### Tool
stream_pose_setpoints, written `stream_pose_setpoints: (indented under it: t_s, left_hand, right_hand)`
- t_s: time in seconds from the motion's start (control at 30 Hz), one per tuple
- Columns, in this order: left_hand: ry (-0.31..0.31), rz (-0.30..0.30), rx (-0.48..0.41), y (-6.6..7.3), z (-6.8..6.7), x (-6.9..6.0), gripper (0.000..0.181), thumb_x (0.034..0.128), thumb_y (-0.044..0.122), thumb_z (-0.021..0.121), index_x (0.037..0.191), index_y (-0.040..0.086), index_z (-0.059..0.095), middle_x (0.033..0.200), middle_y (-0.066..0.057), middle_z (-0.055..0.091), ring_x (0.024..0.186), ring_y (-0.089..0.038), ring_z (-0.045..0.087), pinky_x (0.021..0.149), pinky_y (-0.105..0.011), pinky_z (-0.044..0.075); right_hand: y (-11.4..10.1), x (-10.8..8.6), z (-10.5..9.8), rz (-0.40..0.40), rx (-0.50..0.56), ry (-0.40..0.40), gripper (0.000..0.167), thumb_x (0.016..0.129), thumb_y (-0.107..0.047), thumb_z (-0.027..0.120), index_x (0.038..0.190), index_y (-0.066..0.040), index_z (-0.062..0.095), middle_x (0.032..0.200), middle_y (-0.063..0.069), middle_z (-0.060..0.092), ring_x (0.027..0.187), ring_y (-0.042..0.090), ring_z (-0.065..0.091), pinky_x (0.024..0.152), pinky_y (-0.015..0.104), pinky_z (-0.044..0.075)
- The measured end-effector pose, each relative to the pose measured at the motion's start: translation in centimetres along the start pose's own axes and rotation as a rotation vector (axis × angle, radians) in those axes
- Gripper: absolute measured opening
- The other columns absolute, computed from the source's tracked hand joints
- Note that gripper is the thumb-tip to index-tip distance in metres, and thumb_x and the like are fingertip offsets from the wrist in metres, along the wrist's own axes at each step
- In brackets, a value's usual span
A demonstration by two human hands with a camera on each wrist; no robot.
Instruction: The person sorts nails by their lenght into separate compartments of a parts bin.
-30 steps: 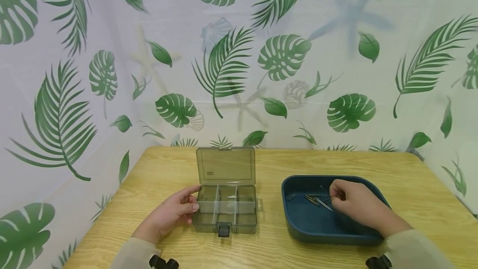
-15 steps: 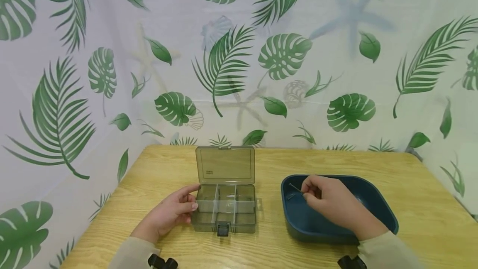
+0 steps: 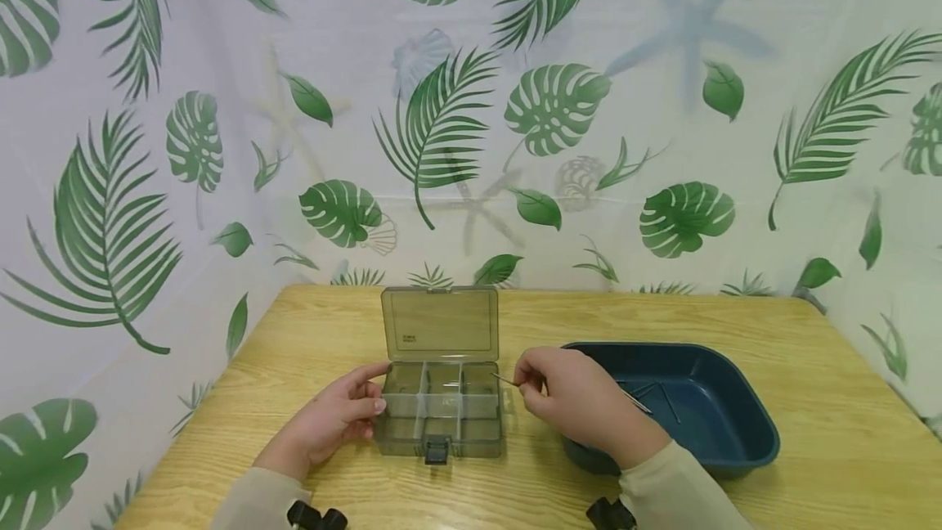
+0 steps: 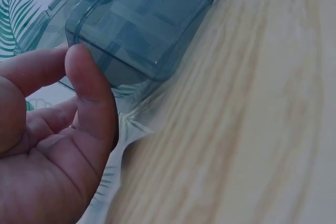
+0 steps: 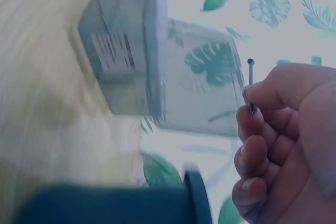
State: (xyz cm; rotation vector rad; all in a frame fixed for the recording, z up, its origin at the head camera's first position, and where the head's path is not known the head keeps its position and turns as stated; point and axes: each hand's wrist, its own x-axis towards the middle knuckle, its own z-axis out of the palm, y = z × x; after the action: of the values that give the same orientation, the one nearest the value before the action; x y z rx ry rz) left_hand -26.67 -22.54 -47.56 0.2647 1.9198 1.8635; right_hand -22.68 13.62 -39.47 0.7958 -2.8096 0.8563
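Note:
A smoky see-through storage box [image 3: 439,450] with several compartments stands on the table, its hinged lid [image 3: 440,324] raised. At the box's left side, my left hand [image 3: 327,422] touches the wall with thumb and index finger; the left wrist view has the thumb [image 4: 90,74] against the corner. Just right of the box, my right hand [image 3: 574,399] pinches a thin metal nail [image 5: 251,74] between thumb and index finger. The nail's free end points left, over the right back compartment. Its round head shows in the right wrist view.
A dark blue tray [image 3: 761,424] stands right of the box, with several loose nails [image 3: 640,399] in it, partly hidden by my right arm. A leaf-patterned curtain [image 3: 471,227] rises behind the wooden table [image 3: 537,497].
My right hand came up from inside the tray holding the nail and moved left to the box's right side. My left hand stayed at the box.

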Motion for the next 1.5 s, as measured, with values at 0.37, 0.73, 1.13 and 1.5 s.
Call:
stream_pose_setpoints:
  t_s: [0.37,0.73,1.13,1.5]
  left_hand:
    - [-0.001,0.003,-0.002,0.3,0.0,-1.1,0.070,0.1024,0.008,0.060,0.160,0.001,0.019,0.105,-0.007,0.045,0.076,-0.015,0.047,0.062,-0.027,0.051]
    - [-0.008,0.001,-0.010,-0.6,0.1,-1.2,0.071,0.1018,0.009,0.061,0.159,0.001,0.020,0.105,-0.007,0.045,0.077,-0.015,0.047,0.063,-0.027,0.050]
    - [-0.015,0.004,-0.003,-1.1,0.2,-1.0,0.069,0.1021,0.009,0.060,0.159,0.002,0.021,0.104,-0.007,0.045,0.075,-0.015,0.046,0.063,-0.028,0.051]
    - [-0.009,0.024,0.012,0.2,0.3,-0.1,0.068,0.1018,0.009,0.060,0.159,0.004,0.023,0.105,-0.008,0.045,0.075,-0.016,0.045,0.064,-0.028,0.050]
  right_hand:
    - [-2.5,1.5,3.3,-0.048,-0.173,0.025,0.016,0.088,-0.008,0.064,0.082,-0.023,0.062,0.075,-0.014,0.050,0.063,0.006,0.046,0.058,0.027,0.042]
    - [-3.0,1.6,5.0,0.002,-0.206,0.051,0.023,0.085,-0.006,0.064,0.071,-0.023,0.057,0.066,-0.013,0.049,0.054,0.007,0.040,0.051,0.026,0.036]
    - [-1.6,0.3,3.9,-0.021,-0.159,0.035,0.003,0.091,-0.018,0.069,0.090,-0.021,0.070,0.081,-0.016,0.058,0.071,0.002,0.051,0.065,0.028,0.048]
    - [2.8,-1.3,-1.5,0.117,-0.088,0.029,0.008,0.097,-0.025,0.070,0.103,-0.028,0.070,0.089,-0.019,0.059,0.076,0.000,0.056,0.068,0.032,0.050]
